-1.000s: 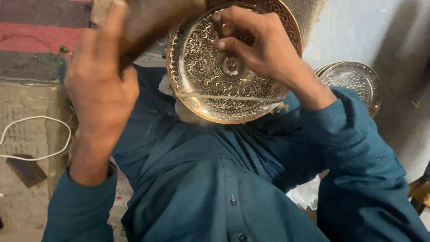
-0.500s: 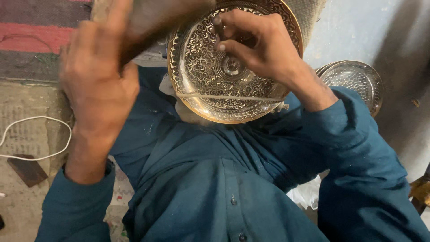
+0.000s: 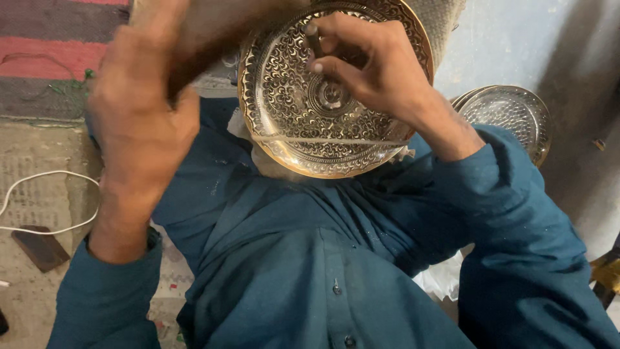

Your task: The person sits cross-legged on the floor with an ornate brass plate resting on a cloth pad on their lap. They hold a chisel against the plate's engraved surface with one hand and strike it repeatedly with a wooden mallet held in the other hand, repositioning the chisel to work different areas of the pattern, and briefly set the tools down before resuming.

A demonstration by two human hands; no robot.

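Observation:
A round brass plate (image 3: 290,123) with dense engraved scrollwork rests tilted on my lap, against my teal clothing. A thin pale band (image 3: 329,140) runs across its lower part. My right hand (image 3: 381,71) lies over the plate's centre and pinches a short dark metal punch (image 3: 314,39), its tip towards the engraved surface. My left hand (image 3: 142,123) is raised at the plate's left and grips a brown wooden block-like mallet (image 3: 213,26), which is blurred and overlaps the plate's upper left rim.
Similar engraved metal plates (image 3: 510,116) are stacked on the grey floor at the right. At the left are a striped red and grey rug (image 3: 58,52), a white cable (image 3: 45,194) and a small dark flat piece (image 3: 39,249).
My left hand with the wooden mallet has shifted slightly up and down beside the plate's rim. The right hand and punch stay over the plate's centre.

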